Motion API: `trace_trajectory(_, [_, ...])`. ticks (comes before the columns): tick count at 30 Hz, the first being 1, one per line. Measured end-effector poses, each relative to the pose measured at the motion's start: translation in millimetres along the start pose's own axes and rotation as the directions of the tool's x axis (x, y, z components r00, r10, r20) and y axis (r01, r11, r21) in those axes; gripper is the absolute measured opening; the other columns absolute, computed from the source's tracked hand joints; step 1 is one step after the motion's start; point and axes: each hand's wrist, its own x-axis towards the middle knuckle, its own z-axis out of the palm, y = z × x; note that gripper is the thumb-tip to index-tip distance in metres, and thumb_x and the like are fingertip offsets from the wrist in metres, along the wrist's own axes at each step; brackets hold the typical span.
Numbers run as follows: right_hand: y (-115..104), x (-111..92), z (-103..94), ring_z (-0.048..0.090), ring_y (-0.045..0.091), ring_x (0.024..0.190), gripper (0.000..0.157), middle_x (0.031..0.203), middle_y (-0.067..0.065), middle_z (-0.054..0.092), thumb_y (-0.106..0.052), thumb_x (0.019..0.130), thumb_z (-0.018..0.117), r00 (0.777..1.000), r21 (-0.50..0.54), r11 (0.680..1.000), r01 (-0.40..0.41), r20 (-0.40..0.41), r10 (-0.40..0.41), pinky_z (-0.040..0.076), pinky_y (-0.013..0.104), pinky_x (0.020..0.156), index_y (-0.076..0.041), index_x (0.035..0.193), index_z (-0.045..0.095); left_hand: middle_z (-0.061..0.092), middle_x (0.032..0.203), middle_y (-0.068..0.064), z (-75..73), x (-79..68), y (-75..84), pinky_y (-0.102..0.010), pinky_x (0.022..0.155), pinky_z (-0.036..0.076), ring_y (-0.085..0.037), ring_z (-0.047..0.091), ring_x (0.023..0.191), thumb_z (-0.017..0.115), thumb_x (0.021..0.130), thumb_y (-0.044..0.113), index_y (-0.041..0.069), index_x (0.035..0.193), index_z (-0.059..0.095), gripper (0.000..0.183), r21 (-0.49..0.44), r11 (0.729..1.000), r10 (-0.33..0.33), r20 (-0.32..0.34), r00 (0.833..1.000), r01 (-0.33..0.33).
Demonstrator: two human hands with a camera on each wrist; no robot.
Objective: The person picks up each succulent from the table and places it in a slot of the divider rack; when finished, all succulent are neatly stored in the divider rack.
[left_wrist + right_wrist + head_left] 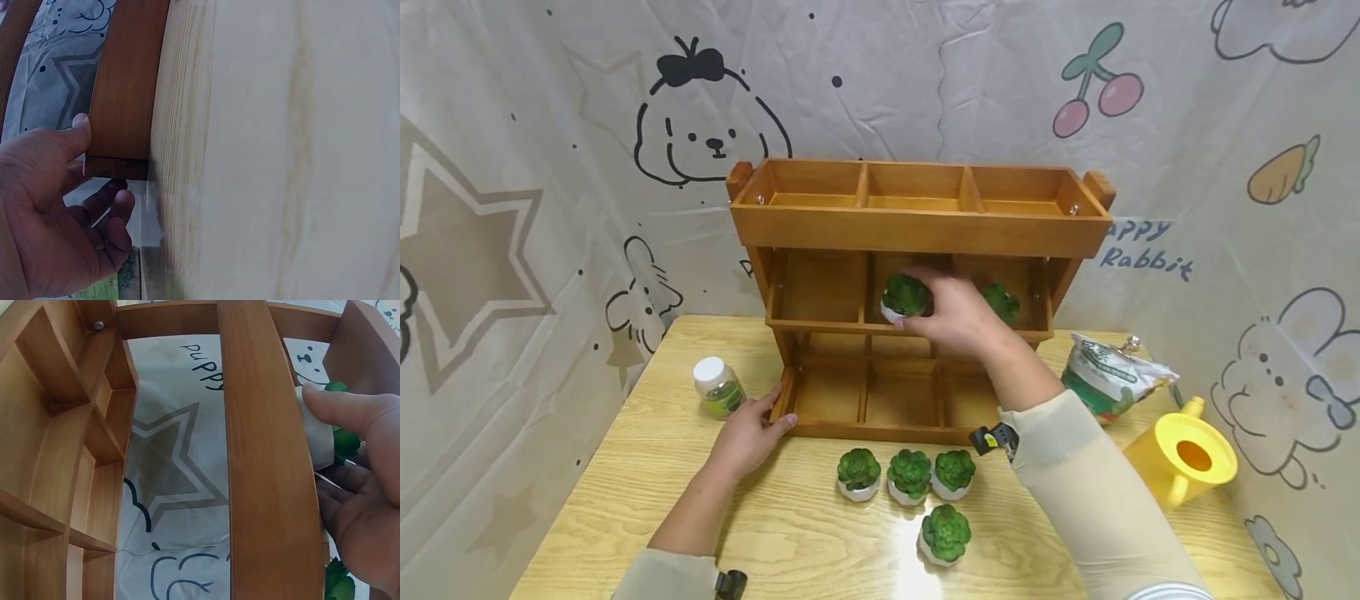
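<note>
My right hand [955, 310] grips a small potted succulent [904, 296] at the middle compartment of the wooden shelf's [917, 235] second tier. In the right wrist view, the thumb presses on the white pot [317, 434], just behind the tier's front board. Another succulent [1000, 302] sits in the compartment to the right, partly hidden by my arm. At the lower left corner of the shelf, my left hand [747, 437] holds the end of the bottom tier. The left wrist view has its thumb against the wooden end [122, 112] and its fingers curled beyond it.
Several potted succulents [910, 475] stand on the table [805, 533] before the shelf. A white-lidded jar [718, 387] is left of it. On the right are a silver-green bag [1108, 379] and a yellow watering can [1176, 454]. Printed cloth hangs behind.
</note>
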Motion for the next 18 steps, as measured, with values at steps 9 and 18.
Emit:
trace_trajectory(9, [0.3,2.4,-0.9,0.062,0.028,0.120,0.075,0.141,0.011,0.061,-0.038,0.090,0.082,0.997,-0.075,0.997,-0.006,0.073,0.012,0.049,0.049,0.101,-0.017,0.154,0.049,0.060,0.134,-0.022,1.0,-0.1,-1.0,-0.050,0.082,0.051,-0.025,0.061,0.097,0.065,0.101,0.049,0.014,0.161,0.040,0.074,0.000,1.000,0.007,0.005,1.000,-0.007])
trace_trajectory(18, [1.4,2.0,1.7,0.058,0.030,0.128,0.075,0.148,0.012,0.056,-0.036,0.092,0.080,0.996,-0.091,0.996,-0.001,0.088,0.009,0.046,0.049,0.106,-0.017,0.157,0.046,0.059,0.138,-0.023,1.2,-0.1,-2.0,-0.052,0.086,0.051,-0.028,0.061,0.102,0.065,0.101,0.051,0.014,0.161,0.040,0.075,-0.008,1.000,0.001,0.002,1.000,-0.001])
